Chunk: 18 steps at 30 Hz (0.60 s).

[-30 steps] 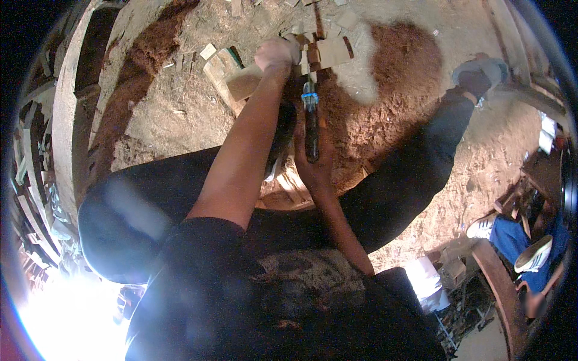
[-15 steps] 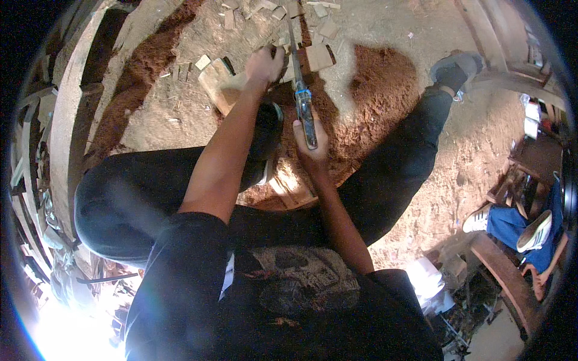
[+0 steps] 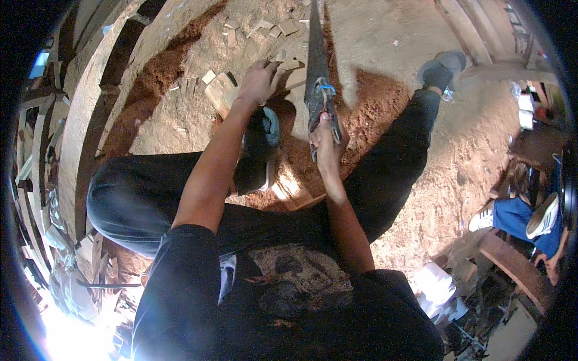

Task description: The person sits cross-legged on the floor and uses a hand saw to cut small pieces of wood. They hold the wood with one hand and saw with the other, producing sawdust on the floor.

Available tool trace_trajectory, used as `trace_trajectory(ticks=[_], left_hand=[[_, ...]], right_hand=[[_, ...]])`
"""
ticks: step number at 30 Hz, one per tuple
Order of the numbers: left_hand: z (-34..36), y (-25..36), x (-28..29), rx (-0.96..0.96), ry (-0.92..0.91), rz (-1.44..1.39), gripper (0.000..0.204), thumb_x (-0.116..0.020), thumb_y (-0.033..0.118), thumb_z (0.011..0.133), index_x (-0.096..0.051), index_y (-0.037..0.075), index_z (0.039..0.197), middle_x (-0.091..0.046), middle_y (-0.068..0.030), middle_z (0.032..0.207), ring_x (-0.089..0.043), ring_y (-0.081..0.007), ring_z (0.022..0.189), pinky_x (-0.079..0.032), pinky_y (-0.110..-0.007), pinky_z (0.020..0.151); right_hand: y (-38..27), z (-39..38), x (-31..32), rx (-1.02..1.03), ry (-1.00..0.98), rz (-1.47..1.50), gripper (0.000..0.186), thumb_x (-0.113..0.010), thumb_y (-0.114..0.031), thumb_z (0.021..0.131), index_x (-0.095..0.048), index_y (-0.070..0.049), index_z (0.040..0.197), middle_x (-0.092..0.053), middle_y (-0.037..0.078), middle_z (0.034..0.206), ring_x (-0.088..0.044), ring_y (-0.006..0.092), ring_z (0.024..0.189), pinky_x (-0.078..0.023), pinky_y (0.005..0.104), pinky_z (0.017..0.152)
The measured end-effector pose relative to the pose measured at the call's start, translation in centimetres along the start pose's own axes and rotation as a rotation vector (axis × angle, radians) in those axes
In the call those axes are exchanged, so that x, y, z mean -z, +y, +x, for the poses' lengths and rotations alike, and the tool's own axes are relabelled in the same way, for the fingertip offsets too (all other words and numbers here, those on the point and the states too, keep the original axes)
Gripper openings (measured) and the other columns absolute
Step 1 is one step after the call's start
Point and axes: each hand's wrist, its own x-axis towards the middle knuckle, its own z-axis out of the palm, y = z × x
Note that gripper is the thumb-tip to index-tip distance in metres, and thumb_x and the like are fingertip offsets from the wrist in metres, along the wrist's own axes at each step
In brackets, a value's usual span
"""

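Note:
My right hand (image 3: 325, 141) is closed around the dark handle of a handsaw (image 3: 315, 57), which has a blue tie near the blade. The blade points away from me, its broad side facing up. To the left of it, my left hand (image 3: 257, 84) is at a pale piece of wood (image 3: 294, 78), fingers apart and slightly bent. Whether the fingertips press on that wood is hard to see. A thicker wood block (image 3: 220, 95) lies just left of this hand, partly hidden by it.
Small wood offcuts (image 3: 288, 27) litter the earth floor beyond my hands. Reddish sawdust (image 3: 376, 96) lies to the right, by my outstretched leg. Timber frames (image 3: 84, 144) stand on the left. Another person's shoe (image 3: 542, 215) and blue trouser leg show at the right edge.
The saw has shifted right and toward me, and its blade has turned from edge-on to broad side up. My left hand's fingers have loosened and spread.

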Motion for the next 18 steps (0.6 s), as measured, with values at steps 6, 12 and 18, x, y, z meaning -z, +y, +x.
trace_trajectory(ticks=[6, 12, 18], left_hand=[[1.0, 2.7, 2.5, 0.013, 0.128, -0.237, 0.038, -0.054, 0.031, 0.096, -0.062, 0.006, 0.124, -0.062, -0.0248, 0.118, -0.063, -0.0431, 0.104, -0.050, -0.049, 0.091], [3.1, 8.3, 6.8, -0.181, 0.285, -0.297, 0.036, -0.061, 0.030, 0.087, -0.067, 0.008, 0.115, -0.065, -0.0229, 0.111, -0.066, -0.0424, 0.098, -0.054, -0.049, 0.083], [4.3, 13.9, 10.9, -0.310, 0.373, -0.278, 0.052, -0.069, 0.057, 0.085, -0.072, 0.011, 0.108, -0.071, -0.0143, 0.102, -0.071, -0.0346, 0.086, -0.058, -0.044, 0.074]], right_hand=[[0.5, 2.2, 3.0, 0.044, 0.071, 0.019, 0.038, -0.062, -0.033, 0.099, -0.042, -0.017, 0.071, -0.035, -0.006, 0.055, -0.035, 0.0083, 0.046, -0.033, 0.0259, 0.047], [2.7, 3.6, 3.6, -0.031, 0.141, 0.161, 0.025, -0.061, -0.036, 0.099, -0.056, -0.015, 0.086, -0.045, -0.006, 0.064, -0.041, 0.0073, 0.050, -0.035, 0.0256, 0.045], [4.7, 4.3, 3.7, -0.093, 0.230, 0.264, 0.020, -0.065, -0.033, 0.098, -0.065, -0.013, 0.093, -0.054, -0.005, 0.066, -0.045, 0.0066, 0.049, -0.034, 0.0238, 0.043]])
